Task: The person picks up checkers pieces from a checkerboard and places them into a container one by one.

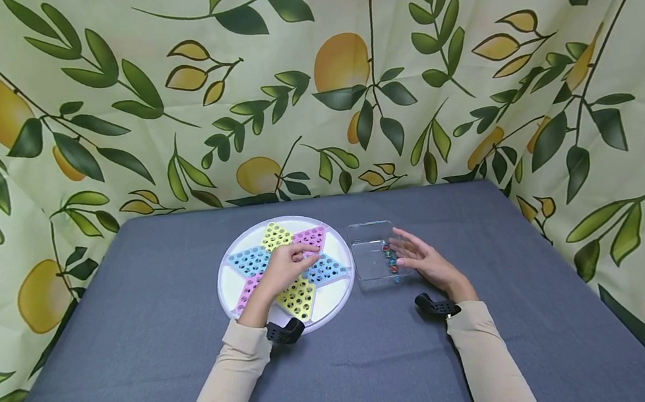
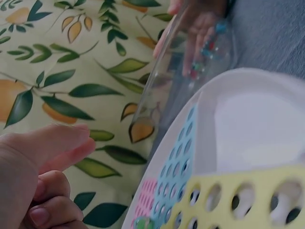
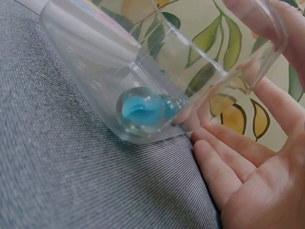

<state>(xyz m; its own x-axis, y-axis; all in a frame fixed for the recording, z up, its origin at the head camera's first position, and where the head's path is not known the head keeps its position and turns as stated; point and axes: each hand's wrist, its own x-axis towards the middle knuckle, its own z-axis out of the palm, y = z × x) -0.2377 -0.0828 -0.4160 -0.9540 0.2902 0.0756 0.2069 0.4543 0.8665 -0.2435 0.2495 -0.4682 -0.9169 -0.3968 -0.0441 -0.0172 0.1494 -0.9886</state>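
A round white Chinese checkers board (image 1: 338,295) with yellow, pink and blue star points lies on the table. Over it hovers my left hand (image 1: 285,268), thumb and index finger drawn close together, the other fingers curled; in the left wrist view no object shows at its fingertips. Near them a green marble (image 2: 144,223) sits on the board. To the board's right is a clear plastic box (image 1: 370,263). Several glass marbles (image 3: 143,110) lie along its right wall. My right hand (image 1: 428,265) is at that side, its loosely extended fingers right at the wall.
Dark grey cloth covers the table (image 1: 137,355). Behind it hangs a leaf-and-fruit patterned curtain (image 1: 281,46). Each wrist wears a black band with a camera. The box stands close beside the board's right rim.
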